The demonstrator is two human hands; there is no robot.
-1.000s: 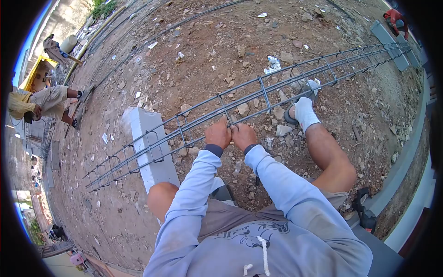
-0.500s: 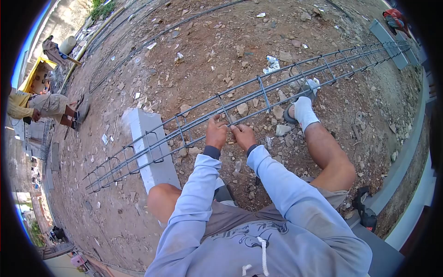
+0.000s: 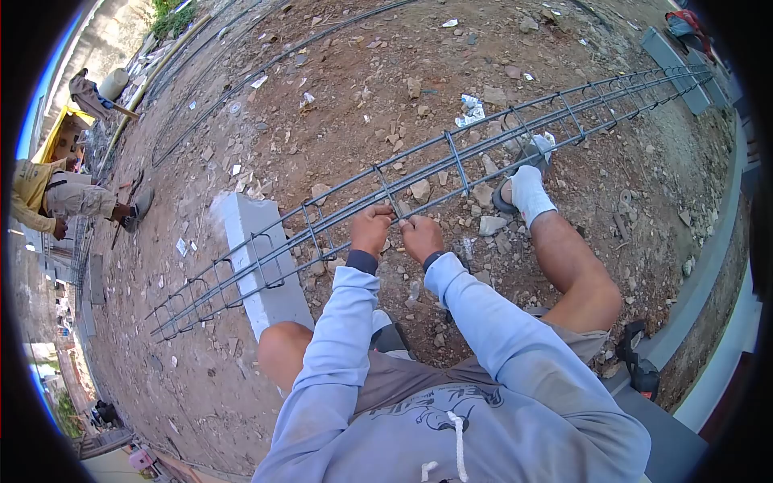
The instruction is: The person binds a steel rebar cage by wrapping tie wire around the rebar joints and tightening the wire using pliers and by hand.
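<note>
A long rebar cage (image 3: 457, 163), made of steel bars with square stirrups along it, lies diagonally in front of me. My left hand (image 3: 372, 230) is closed at the near side of the cage, its fingertips at a stirrup (image 3: 388, 191). My right hand (image 3: 422, 239) is closed beside it, fingers pinched at the lower end of that same stirrup. The fingertips partly hide where they meet the steel. A light grey block (image 3: 283, 306) is under the cage on the left, and another grey block (image 3: 675, 71) is under its far right end.
My bandaged foot (image 3: 529, 191) rests near the cage on the right. Stones and litter are scattered over the dirt ground (image 3: 346, 88). A person in a yellow top (image 3: 34, 189) is at the left. A black and red tool (image 3: 642, 372) lies at the lower right.
Both hands stay at the same stirrup, with slightly shifted fingers. At the left, the other person's legs and arm have changed position. The view has tilted slightly.
</note>
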